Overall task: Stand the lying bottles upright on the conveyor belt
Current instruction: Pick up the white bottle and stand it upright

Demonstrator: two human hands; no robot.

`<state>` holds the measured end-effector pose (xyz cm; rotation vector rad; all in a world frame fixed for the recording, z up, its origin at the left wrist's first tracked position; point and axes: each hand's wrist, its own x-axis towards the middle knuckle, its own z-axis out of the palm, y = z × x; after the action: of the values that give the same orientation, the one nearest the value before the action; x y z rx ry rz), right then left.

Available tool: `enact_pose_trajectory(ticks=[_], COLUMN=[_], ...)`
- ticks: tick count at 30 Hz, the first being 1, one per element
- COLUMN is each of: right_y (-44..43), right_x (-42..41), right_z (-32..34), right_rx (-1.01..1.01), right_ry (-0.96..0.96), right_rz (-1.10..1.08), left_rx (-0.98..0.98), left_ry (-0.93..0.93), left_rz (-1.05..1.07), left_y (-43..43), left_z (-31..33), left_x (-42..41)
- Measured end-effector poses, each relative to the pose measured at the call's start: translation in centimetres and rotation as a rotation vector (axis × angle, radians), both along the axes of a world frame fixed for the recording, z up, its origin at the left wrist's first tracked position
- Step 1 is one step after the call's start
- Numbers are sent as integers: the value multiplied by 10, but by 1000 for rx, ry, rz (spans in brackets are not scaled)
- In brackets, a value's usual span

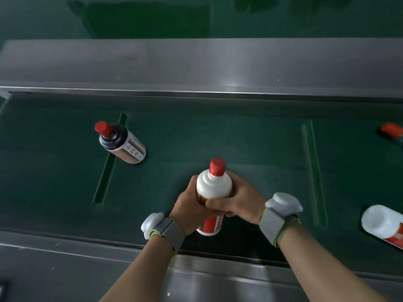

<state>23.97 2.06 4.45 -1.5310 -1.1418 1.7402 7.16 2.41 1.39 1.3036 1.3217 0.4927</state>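
Note:
A white bottle (214, 186) with a red cap and red label stands upright near the front edge of the green conveyor belt (250, 140). My left hand (188, 207) wraps its left side and my right hand (237, 200) wraps its right side, both gripping its body. A dark bottle (124, 143) with a red cap stands upright at the left, on a raised cleat. Another white bottle (385, 225) lies at the right edge, cut off by the frame. At the far right a dark bottle (392, 130) with a red cap is only partly visible.
A steel rail (196, 66) runs along the far side of the belt and another steel ledge (87, 262) along the near side. Raised cleats (315, 171) cross the belt. Grey wristbands with white pods sit on both wrists.

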Motion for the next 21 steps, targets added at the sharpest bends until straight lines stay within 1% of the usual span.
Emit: enact_pose_trajectory(ticks=[3, 5, 9, 12, 14, 16, 19, 21], right_y=[-1, 0, 5, 16, 28, 44, 67, 77], right_x=[-29, -45, -76, -93, -102, -109, -113, -111], right_z=[-3, -2, -1, 1, 2, 4, 10, 14], right_rx=[97, 146, 217, 282, 320, 357, 377, 347], right_ry=[-233, -324, -396, -433, -464, -484, -500, -520], right_rz=[23, 38, 49, 57, 85, 80, 22, -6], left_rx=[177, 255, 311, 247, 241, 298, 356, 364], left_ry=[111, 153, 117, 64, 122, 204, 199, 228], left_rz=[33, 61, 136, 194, 198, 171, 128, 85], left_y=[-5, -7, -8, -1, 9, 25, 51, 68], left_z=[-5, -8, -13, -15, -14, -10, -7, -7], left_x=[-17, -29, -50, -62, -67, -69, -70, -66])
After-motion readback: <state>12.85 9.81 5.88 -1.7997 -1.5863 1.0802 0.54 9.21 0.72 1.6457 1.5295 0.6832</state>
